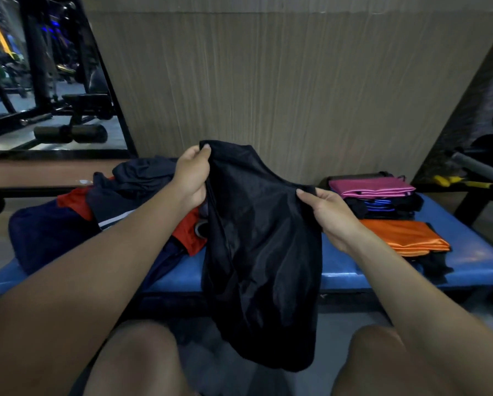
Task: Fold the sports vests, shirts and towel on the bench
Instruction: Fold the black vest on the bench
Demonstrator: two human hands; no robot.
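Note:
A black sports vest hangs in the air above the blue bench, its lower end drooping between my knees. My left hand pinches its upper left edge, raised higher. My right hand pinches its upper right edge, lower down. On the left of the bench lies a loose heap of dark navy and red garments. On the right sit folded pieces: a pink one on top of a black and blue stack, and an orange one nearer to me.
A wood-panelled wall stands right behind the bench. A mirror at the left shows gym equipment. A grey and yellow bar juts in at the right. My bare knees are at the bottom.

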